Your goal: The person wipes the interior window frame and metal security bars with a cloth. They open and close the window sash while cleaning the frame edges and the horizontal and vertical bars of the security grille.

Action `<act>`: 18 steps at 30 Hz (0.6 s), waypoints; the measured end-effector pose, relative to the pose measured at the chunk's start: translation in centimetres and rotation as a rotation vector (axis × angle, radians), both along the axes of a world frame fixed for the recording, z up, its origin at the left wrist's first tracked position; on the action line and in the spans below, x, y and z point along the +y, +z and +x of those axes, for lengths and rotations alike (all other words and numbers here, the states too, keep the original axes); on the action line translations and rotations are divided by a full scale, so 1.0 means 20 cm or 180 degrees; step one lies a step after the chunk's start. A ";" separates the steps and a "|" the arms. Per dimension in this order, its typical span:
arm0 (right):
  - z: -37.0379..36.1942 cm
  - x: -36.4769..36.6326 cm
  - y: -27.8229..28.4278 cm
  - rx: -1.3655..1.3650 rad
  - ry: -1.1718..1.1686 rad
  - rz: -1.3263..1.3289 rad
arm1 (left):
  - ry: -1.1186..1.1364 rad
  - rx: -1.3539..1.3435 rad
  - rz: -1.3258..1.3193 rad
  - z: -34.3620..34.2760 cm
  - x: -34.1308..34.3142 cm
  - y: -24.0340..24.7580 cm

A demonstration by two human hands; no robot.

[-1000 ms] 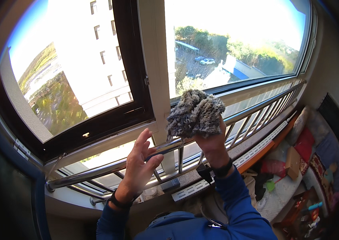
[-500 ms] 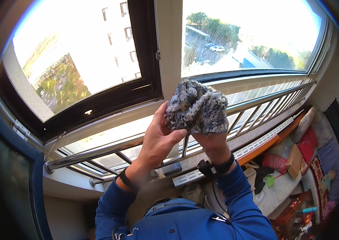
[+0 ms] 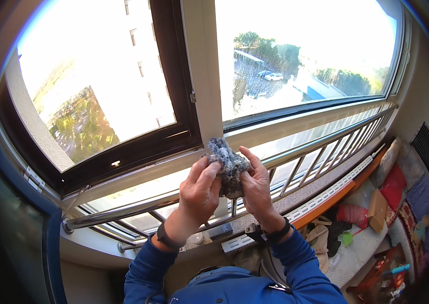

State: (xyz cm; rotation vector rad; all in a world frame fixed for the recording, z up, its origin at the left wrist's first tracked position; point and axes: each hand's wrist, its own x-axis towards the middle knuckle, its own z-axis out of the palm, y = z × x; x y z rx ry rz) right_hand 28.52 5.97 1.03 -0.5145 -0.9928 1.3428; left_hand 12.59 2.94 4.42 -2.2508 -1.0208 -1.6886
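A fluffy grey-and-white cloth (image 3: 230, 167), shaggy like a cleaning rag, is bunched between my two hands in front of the window post. My left hand (image 3: 201, 190) grips its left side, fingers curled into the pile. On the other side my right hand (image 3: 258, 190) pinches it with the thumb, while the index finger points up, away from it. The cloth's lower end hangs between my palms. Both hands are above the metal railing (image 3: 325, 137), apart from it.
A dark-framed window sash (image 3: 118, 164) stands at the left and a fixed pane (image 3: 315, 61) at the right. Below the railing runs a white slotted metal strip (image 3: 320, 198). At the lower right lie a cardboard box (image 3: 376, 210), a red cushion (image 3: 394, 185) and other clutter.
The cloth was spread wider and held higher; now it is lower and squeezed into a narrower bunch. My right hand has come from beneath it to its side.
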 end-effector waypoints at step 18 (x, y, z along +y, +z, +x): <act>0.09 0.08 0.10 0.0384 0.0292 0.0199 | -0.0689 0.0175 -0.1012 -0.05 -0.09 0.05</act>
